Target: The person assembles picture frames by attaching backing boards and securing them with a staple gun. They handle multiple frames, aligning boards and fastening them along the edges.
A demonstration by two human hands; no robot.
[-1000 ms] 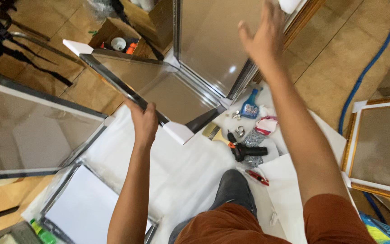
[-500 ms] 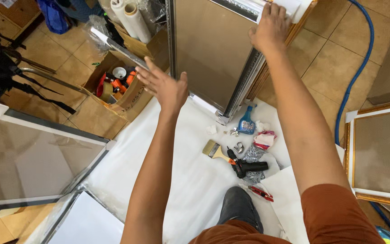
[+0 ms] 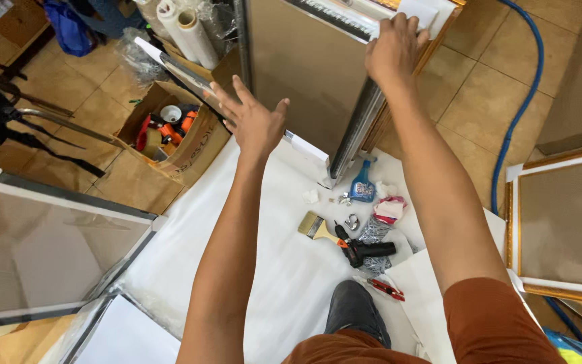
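My right hand (image 3: 392, 50) grips the top edge of a tall brown framed panel (image 3: 301, 74), which stands upright on the white sheet (image 3: 271, 256). My left hand (image 3: 254, 121) is held out with its fingers spread and holds nothing. Just beyond its fingertips a long silver frame strip (image 3: 173, 64) with a white end cap slants over a cardboard box (image 3: 183, 152). Whether the fingers touch the strip is unclear.
The box holds orange and red tools. On the sheet lie a paintbrush (image 3: 316, 227), a blue spray bottle (image 3: 362, 185), a black power tool (image 3: 366, 251) and a red cutter (image 3: 386, 288). A gold-framed panel (image 3: 567, 222) lies right, a silver-framed one (image 3: 48, 243) left, a blue hose (image 3: 527, 101) behind.
My left hand has let go of the silver strip, which now leans farther away over the box. My right hand has closed on the panel's top edge.
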